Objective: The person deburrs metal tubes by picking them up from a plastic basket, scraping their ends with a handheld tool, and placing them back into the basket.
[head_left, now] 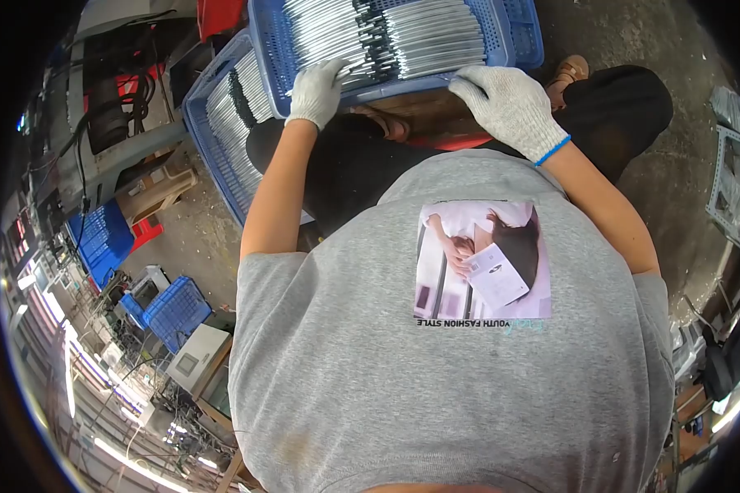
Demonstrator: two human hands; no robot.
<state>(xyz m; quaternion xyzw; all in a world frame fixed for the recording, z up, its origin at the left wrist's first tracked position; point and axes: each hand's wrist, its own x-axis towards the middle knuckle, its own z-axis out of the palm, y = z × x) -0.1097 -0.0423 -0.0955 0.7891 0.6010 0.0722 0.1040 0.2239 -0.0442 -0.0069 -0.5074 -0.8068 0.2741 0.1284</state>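
A blue plastic basket [370,93] in front of me holds rows of shiny metal rods [436,41] with black ends meeting in the middle. My left hand [316,92], in a white knit glove, is at the basket's near left corner, its fingers curled over the rim by the rod ends; whether they grip a rod is too small to tell. My right hand [508,105], gloved with a blue cuff, rests on the near right rim with its thumb and fingers close together around the edge. A second blue basket [210,168] with similar rods lies lower at the left.
Left of the baskets stands a metal machine frame [99,172] with cables. Blue crates [177,312] and a white box [199,355] are farther down the left. My legs [625,115] flank the basket. A grey rack [732,185] stands at the right.
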